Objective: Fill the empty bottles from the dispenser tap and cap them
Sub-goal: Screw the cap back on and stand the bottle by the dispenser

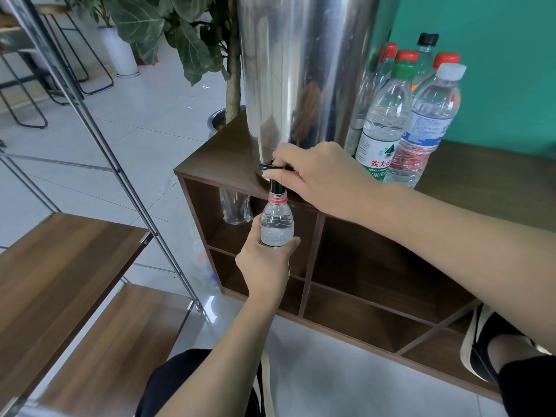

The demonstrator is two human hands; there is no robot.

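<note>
1. Head view, dispenser: a tall steel dispenser (301, 70) stands at the front left corner of a brown cubby cabinet's tabletop (481, 176). Its black tap (275, 176) juts out past the front edge.
2. Right hand (319, 179): reaches in from the right, fingers curled round the black tap lever, thumb below it. Grip is closed on the lever.
3. Left hand (264, 263): comes up from below, wrapped round the lower body of a clear bottle (276, 224), thumb on the right side of it, fingers behind. Firm closed hold.
4. Bottle position: upright, held in the air in front of the cabinet's upper left cubby, mouth directly under the tap spout and touching or nearly touching it; cannot tell which. A red ring sits at its neck; no cap on it. Water shows in the bottle up to about the shoulder.
5. Other bottles: a cluster of capped bottles (409, 115) stands on the tabletop just right of the dispenser, against a teal wall (496, 70). Caps visible: green, white, several red, one black. The front two hold water.
6. Surroundings: a leafy potted plant (180, 34) behind the cabinet on the left; a metal-framed wooden shelf (60, 266) lower left; a clear plastic bag (236, 206) hangs in the upper left cubby.
</note>
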